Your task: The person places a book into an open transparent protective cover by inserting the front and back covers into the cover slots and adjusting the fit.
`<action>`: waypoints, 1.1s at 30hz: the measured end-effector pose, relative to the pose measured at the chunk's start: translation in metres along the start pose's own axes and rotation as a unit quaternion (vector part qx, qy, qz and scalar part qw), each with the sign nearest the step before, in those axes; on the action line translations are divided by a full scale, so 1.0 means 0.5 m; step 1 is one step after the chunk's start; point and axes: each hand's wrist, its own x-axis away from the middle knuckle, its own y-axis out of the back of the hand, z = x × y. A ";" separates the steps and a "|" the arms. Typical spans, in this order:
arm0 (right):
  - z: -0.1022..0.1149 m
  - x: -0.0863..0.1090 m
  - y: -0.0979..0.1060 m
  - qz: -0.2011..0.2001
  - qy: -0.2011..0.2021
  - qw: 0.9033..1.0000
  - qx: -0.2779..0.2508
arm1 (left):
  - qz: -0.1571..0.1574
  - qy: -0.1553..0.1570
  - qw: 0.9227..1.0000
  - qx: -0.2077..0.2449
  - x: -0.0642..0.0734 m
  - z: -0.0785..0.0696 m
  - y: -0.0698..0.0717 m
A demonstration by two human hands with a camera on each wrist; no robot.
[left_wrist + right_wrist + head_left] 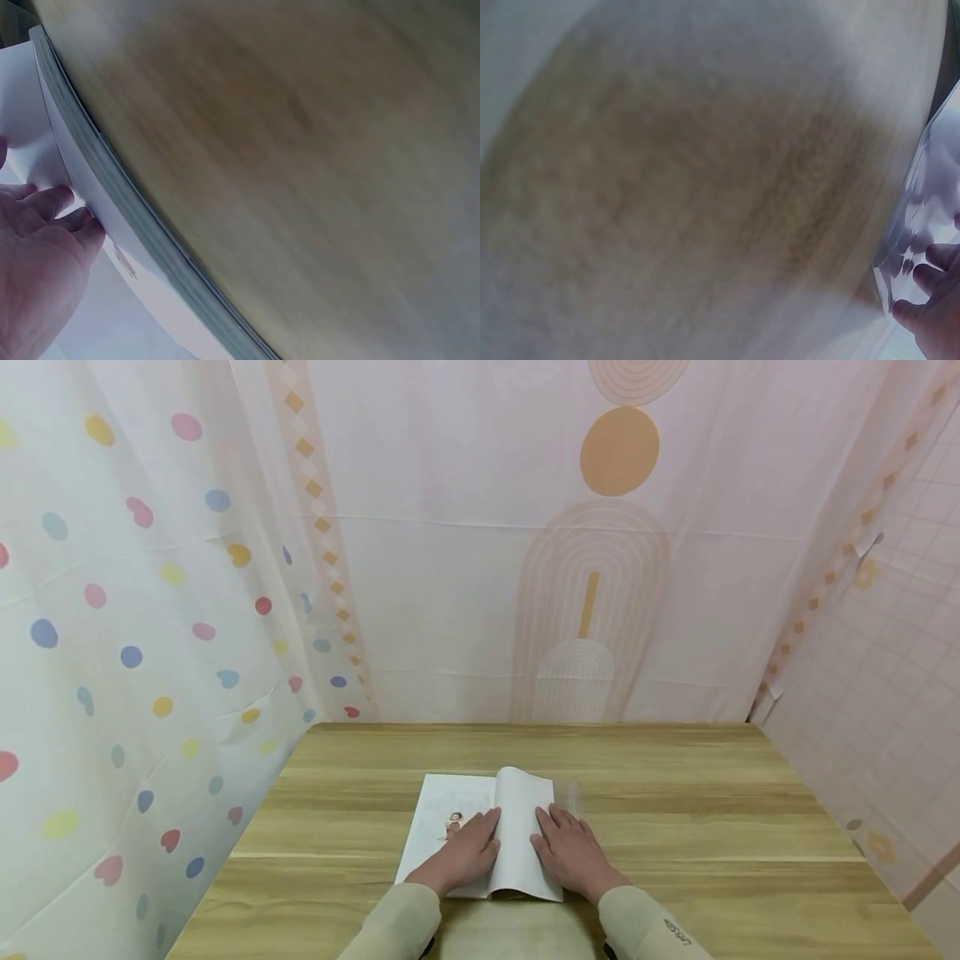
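A white-paged book [517, 852] lies open on the wooden table, its right-hand leaf bulging upward near the spine. On the left page is a small printed figure [453, 825]. My left hand [468, 853] rests on that page with its fingertips beside the spine. At the right edge of the bulging leaf, my right hand [573, 853] presses down with fingers extended. The left wrist view shows the book's thick page edge [142, 199] close to my left hand [45, 255]. In the right wrist view, clear plastic film [922, 210] lies by the fingers of my right hand [939, 311].
The wood-grain table [697, 810] spreads out around the book. Behind it hangs a pale curtain [450, 610] with arch patterns. A dotted curtain [150, 710] stands on the left, and a checked one [892, 668] on the right.
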 end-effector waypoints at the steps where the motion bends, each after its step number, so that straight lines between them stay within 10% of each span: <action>1: 0.000 0.000 0.000 0.002 -0.002 1.000 0.000 | -0.001 -0.001 1.000 -0.003 0.000 0.001 -0.001; 33: -0.007 -0.003 -0.006 -0.007 -0.010 1.000 0.005 | -0.028 0.010 0.995 -0.094 -0.009 -0.019 -0.019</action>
